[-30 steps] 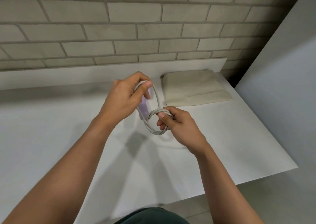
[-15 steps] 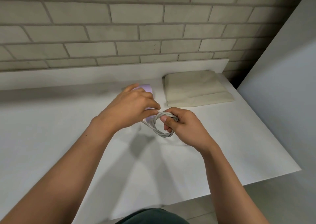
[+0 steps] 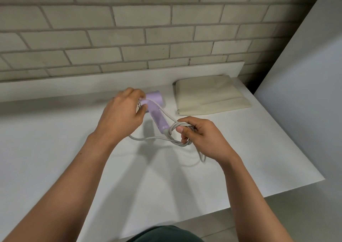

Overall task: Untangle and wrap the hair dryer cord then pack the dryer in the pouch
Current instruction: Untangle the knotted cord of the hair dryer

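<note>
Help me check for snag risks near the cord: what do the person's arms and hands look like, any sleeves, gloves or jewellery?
Left hand and right hand are ungloved, with no watch or bracelet at either wrist. Left forearm and right forearm show no sleeve up to the frame edge. Rings: cannot tell. A dark green garment shows at the bottom edge.

Left hand (image 3: 122, 116) covers the back end of the dryer (image 3: 157, 112), and the cord (image 3: 166, 115) slips out of sight under its fingers (something metallic glints by the thumb, too small to name). Right hand (image 3: 201, 136) curls over the coil, hiding its far side. Both forearms run off the bottom edge, and the table (image 3: 55, 149) is cut at the left.
</note>
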Demonstrator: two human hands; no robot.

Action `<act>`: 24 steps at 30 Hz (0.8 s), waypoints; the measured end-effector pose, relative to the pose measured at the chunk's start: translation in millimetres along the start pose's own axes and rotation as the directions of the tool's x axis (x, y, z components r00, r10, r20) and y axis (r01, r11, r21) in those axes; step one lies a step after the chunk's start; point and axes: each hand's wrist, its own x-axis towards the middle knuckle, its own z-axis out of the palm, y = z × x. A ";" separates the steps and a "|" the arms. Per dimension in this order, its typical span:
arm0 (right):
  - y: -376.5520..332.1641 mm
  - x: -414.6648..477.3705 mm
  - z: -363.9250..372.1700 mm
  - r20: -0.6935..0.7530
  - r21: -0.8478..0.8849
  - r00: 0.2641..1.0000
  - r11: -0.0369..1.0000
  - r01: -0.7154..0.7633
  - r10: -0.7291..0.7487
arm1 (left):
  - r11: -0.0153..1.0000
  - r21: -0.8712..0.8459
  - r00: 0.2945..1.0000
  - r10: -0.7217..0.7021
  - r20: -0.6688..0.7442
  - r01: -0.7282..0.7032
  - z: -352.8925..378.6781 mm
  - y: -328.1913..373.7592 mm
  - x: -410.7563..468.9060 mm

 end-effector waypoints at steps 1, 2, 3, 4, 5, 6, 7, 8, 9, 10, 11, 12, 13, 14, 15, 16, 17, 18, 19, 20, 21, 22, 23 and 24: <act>-0.3 0.2 0.6 0.018 -0.006 1.000 1.000 0.004 -0.004 | 0.994 0.045 0.995 0.099 0.015 -0.100 -2.8 2.0 0.7; -0.9 1.0 1.5 0.032 -0.015 0.999 1.000 0.011 -0.010 | 0.970 0.078 0.972 0.225 0.064 -0.230 -5.2 4.3 2.0; -1.5 2.1 2.5 0.041 -0.025 0.999 1.000 0.019 -0.018 | 0.928 0.105 0.930 0.343 0.131 -0.357 -6.3 7.9 3.5; -2.2 3.5 3.4 0.044 -0.034 0.999 0.999 0.028 -0.026 | 0.885 0.113 0.882 0.425 0.202 -0.452 -5.5 12.7 4.7; -3.1 4.8 3.8 0.041 -0.040 0.999 0.998 0.037 -0.036 | 0.855 0.111 0.844 0.465 0.266 -0.506 -3.9 18.6 4.5; -4.0 5.9 3.8 0.034 -0.045 0.998 0.998 0.047 -0.045 | 0.842 0.107 0.823 0.478 0.306 -0.529 -2.3 23.5 3.4; -4.9 6.5 3.5 0.027 -0.047 0.998 0.997 0.054 -0.052 | 0.849 0.104 0.825 0.463 0.325 -0.518 -2.2 27.3 2.1; -5.4 6.6 3.0 0.017 -0.042 0.998 0.998 0.056 -0.056 | 0.872 0.114 0.846 0.419 0.330 -0.477 -3.7 31.6 0.5; -5.6 6.3 2.0 0.001 -0.028 0.998 0.998 0.057 -0.057 | 0.895 0.133 0.871 0.366 0.326 -0.426 -5.2 34.8 0.0; -5.3 6.0 1.2 -0.019 -0.005 0.998 0.998 0.055 -0.055 | 0.914 0.145 0.895 0.322 0.309 -0.378 -5.6 36.3 -0.1; -4.8 5.5 -0.2 -0.040 0.026 0.998 0.998 0.050 -0.049 | 0.937 0.131 0.920 0.281 0.273 -0.325 -5.0 35.5 0.4; -4.5 5.1 -1.6 -0.055 0.056 0.998 0.997 0.044 -0.041 | 0.962 0.086 0.946 0.233 0.224 -0.258 -4.4 33.8 0.4; -3.7 4.9 -2.7 -0.064 0.078 0.997 0.996 0.040 -0.035 | 0.984 0.002 0.971 0.177 0.158 -0.180 -5.0 33.0 -0.4; -3.1 4.8 -3.4 -0.068 0.087 0.997 0.996 0.036 -0.030 | 0.989 -0.114 0.991 0.109 0.081 -0.099 -5.7 31.7 -0.7; -2.8 4.7 -3.9 -0.071 0.087 0.997 0.996 0.030 -0.024 | 0.970 -0.241 0.999 0.029 0.020 -0.024 -6.6 29.9 0.1; -2.6 4.6 -4.0 -0.072 0.085 0.997 0.996 0.020 -0.014 | 0.938 -0.344 0.999 -0.048 -0.004 0.043 -6.5 27.6 1.1; -2.4 4.3 -3.9 -0.070 0.081 0.998 0.997 0.012 -0.007 | 0.915 -0.393 0.995 -0.100 0.006 0.095 -5.8 24.9 2.2; -2.1 4.3 -3.4 -0.066 0.070 0.998 0.997 0.007 -0.003 | 0.915 -0.385 0.993 -0.114 0.036 0.119 -5.4 22.3 3.2; -1.6 3.9 -2.8 -0.057 0.054 0.998 0.999 0.004 -0.001 | 0.932 -0.340 0.992 -0.104 0.070 0.122 -3.9 19.0 3.5; -0.9 3.2 -1.9 -0.045 0.040 0.999 0.999 -0.001 0.002 | 0.955 -0.273 0.991 -0.092 0.095 0.115 -1.6 15.4 3.0; -0.5 2.3 -1.0 -0.032 0.034 0.999 0.999 -0.008 0.009 | 0.976 -0.200 0.993 -0.074 0.096 0.092 0.4 12.0 2.3; -0.7 1.5 -0.2 -0.018 0.033 1.000 0.999 -0.015 0.015 | 0.988 -0.149 0.996 -0.035 0.076 0.046 1.6 10.2 1.5; -0.5 1.0 0.4 -0.004 0.031 1.000 0.999 -0.020 0.021 | 0.993 -0.114 0.997 0.039 0.059 -0.032 1.8 10.2 0.7; -0.6 0.8 1.1 0.011 0.028 1.000 0.999 -0.026 0.026 | 0.987 -0.079 0.988 0.147 0.051 -0.143 1.8 12.8 0.2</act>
